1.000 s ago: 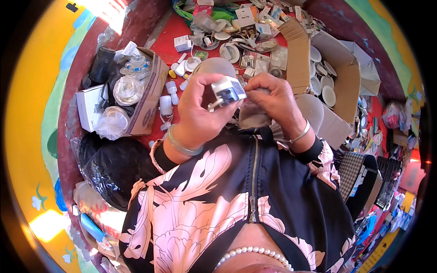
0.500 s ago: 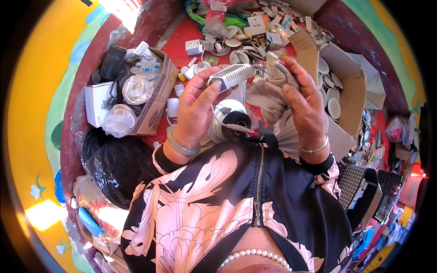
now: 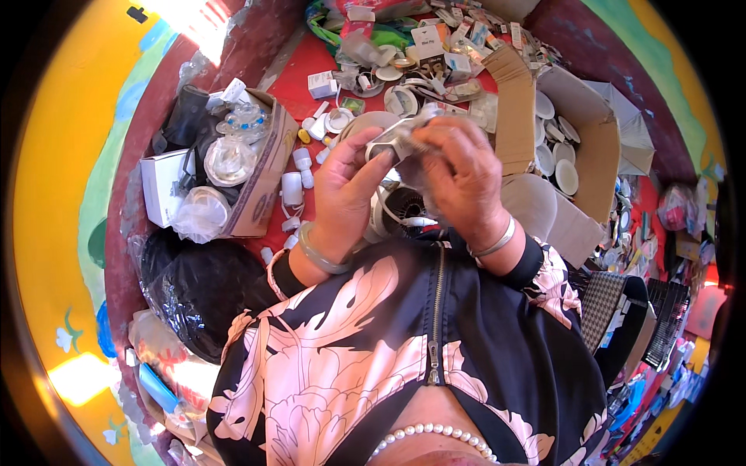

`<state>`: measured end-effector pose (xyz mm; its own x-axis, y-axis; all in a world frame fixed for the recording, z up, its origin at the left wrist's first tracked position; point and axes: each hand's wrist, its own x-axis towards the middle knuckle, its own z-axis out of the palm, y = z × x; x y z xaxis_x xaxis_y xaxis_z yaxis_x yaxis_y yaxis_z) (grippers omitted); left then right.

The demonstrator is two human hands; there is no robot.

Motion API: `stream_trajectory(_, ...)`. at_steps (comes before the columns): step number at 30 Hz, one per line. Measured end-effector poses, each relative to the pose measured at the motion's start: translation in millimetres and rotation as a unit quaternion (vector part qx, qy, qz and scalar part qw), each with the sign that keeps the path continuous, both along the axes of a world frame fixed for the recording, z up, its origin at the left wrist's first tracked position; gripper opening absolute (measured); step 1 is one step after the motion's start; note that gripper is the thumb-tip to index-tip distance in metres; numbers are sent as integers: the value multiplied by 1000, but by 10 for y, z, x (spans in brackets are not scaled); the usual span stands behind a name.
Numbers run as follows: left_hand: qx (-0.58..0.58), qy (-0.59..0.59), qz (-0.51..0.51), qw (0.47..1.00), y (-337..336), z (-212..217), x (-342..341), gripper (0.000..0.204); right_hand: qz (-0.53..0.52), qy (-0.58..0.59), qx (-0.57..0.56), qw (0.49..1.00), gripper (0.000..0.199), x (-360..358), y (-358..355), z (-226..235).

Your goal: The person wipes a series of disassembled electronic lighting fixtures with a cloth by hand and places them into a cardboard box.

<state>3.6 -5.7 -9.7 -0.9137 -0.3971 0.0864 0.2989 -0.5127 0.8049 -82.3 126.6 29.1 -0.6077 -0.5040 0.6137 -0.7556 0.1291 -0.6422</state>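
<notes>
My left hand (image 3: 339,186) is closed on one end of a white box-shaped LED driver (image 3: 386,145), with the thumb along its near side. From this end a white cable (image 3: 382,203) hangs down. My right hand (image 3: 468,177) grips a grey-brown cloth (image 3: 422,141), which is pressed over the driver's far end and blurred by motion. Below the hands a round lamp (image 3: 406,203) with a black finned body rests near my lap, partly hidden by my left wrist and the cable.
At left stands a carton (image 3: 264,167) holding plastic-wrapped lights, beside a black plastic bag (image 3: 194,287). To the right an open carton (image 3: 594,147) contains several round white discs. Small boxes and lamp parts are heaped on the red cloth (image 3: 294,89) ahead.
My right hand has moved left, bringing the cloth from beside the driver onto it. The driver is now tilted and largely covered; my left hand keeps its hold.
</notes>
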Motion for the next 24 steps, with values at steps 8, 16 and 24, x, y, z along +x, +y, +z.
stream_trajectory(8,114,18,-77,990,-136,173,47,29,31,104,12,994,26,60,-16,137)
stream_trajectory(16,92,11,-60,994,-101,293,81,35,-13,-45,-43,998,18,-85,106,267)
stream_trajectory(24,3,-12,-5,1000,-153,179,98,36,45,-441,-230,866,21,-60,375,512)
